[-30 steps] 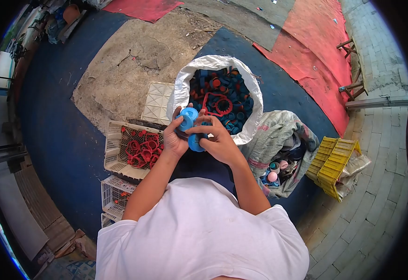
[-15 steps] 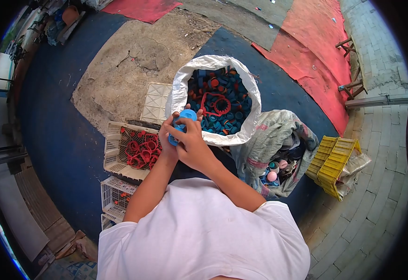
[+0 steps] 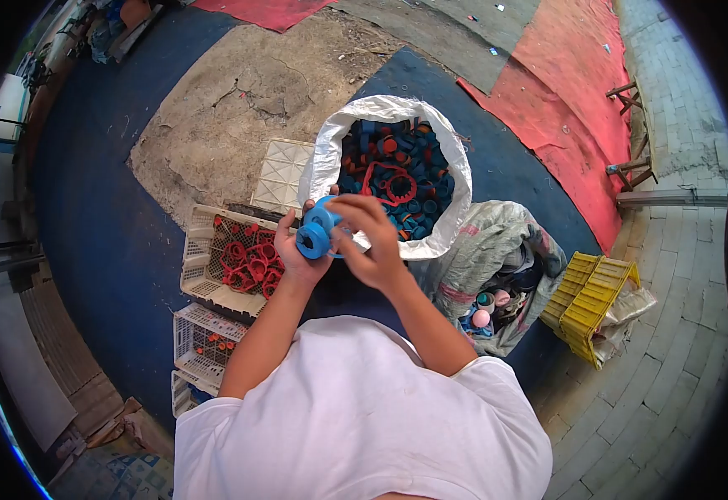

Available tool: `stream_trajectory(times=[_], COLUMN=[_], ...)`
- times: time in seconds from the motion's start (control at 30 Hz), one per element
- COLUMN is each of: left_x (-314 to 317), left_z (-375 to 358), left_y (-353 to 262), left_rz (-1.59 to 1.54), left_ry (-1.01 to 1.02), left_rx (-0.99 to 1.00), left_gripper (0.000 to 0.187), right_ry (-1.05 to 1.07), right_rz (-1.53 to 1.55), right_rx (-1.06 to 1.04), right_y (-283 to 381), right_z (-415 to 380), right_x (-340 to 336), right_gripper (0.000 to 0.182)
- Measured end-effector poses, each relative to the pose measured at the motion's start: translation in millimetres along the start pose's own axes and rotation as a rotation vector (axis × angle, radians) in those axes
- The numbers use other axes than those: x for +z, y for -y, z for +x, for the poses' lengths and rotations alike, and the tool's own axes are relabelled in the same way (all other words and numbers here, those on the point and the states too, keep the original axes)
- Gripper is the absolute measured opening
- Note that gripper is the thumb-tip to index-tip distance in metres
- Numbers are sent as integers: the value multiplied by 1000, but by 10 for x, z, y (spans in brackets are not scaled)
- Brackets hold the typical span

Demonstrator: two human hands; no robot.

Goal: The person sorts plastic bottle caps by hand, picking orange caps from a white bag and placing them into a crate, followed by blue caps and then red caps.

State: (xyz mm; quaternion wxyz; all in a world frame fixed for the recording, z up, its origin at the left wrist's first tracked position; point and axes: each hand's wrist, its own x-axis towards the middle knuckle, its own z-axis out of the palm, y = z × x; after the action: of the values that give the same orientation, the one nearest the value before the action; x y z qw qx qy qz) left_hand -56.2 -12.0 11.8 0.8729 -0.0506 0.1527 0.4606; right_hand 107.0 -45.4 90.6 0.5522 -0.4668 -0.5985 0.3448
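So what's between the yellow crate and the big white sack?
A grey sack, open, with pink and teal caps inside, shown in the head view.

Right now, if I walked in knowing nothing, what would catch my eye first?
Probably the blue plastic part held up between the left hand and right hand at the centre. Just behind it gapes a white sack full of blue and red plastic pieces, and to the left sits a pale crate of red parts.
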Motion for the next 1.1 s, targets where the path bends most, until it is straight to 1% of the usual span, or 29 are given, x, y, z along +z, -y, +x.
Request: stream_trajectory(times=[0.03,0.07,0.1,0.13,0.17,0.2,0.23,0.27,0.3,0.37,0.4,0.5,0.6,0.7,0.8,0.83,0.9,0.93,1.03,1.07,1.1], left_x=[106,217,304,319,330,329,313,287,267,284,284,261,285,296,281,283,290,281,261,276,294], left_z=[-6,-10,-24,-33,-33,-43,-50,-56,-74,-78,-86,-81,-76,-79,-76,-73,-63,-53,-36,-24,-17], left_y=[17,43,61,64,65,69,60,34,23,32,41,14,17,3,-24,-25,-26,-31,-18,-9,-4], left_rz=[-11,-22,-34,-41,-50,-58,-82,-104,-127,-124,-123,-123,-75,-71,-89,-91,-95,-111,-142,-140,-138], left_ry=[16,33,48,30,13,-6,23,53,79,61,50,52,10,19,21,17,11,14,24,32,40], left_rx=[-12,-24,-37,-19,-2,14,-2,-15,-31,-5,7,2,29,37,32,33,33,23,-4,-7,-8], left_gripper=[38,37,36,35,34,32,33,34,35,34,34,32,33,33,32,32,31,31,31,30,30], right_ry=[-64,-136,-206,-229,-225,-178,-11,62,62,63,64,55,45,51,-127,-167,-248,-279,-259,-194,-183], right_rz=[-20,-130,-171,-220,-222,-414,-642,-848,-898,-1000,-1036,-1035,-993,-907,-769,-721,-623,-648,-828,-940,-1028], right_rx=[33,-69,-56,57,270,237,297,379,409,461,563,628,668,398,376,431,538,512,497,644,717], right_y=[3,-104,-349,-518,-648,-971,-1315,-1556,-1766,-2042,-1917,-1878,-1798,-1901,-1841,-1760,-1645,-1692,-2102,-2224,-2289], right_z=[72,171,227,280,337,313,254,178,91,15,29,73,106,81,164,227,353,376,355,344,330], right_x=[-102,-223,-322,-441,-556,-711,-925,-1045,-1130,-1239,-1196,-1163,-1151,-1212,-1198,-1194,-1184,-1173,-1134,-1152,-1150], right_gripper=[32,27,23,20,16,17,20,24,25,29,34,38,35,24,16,17,19,25,36,49,52])
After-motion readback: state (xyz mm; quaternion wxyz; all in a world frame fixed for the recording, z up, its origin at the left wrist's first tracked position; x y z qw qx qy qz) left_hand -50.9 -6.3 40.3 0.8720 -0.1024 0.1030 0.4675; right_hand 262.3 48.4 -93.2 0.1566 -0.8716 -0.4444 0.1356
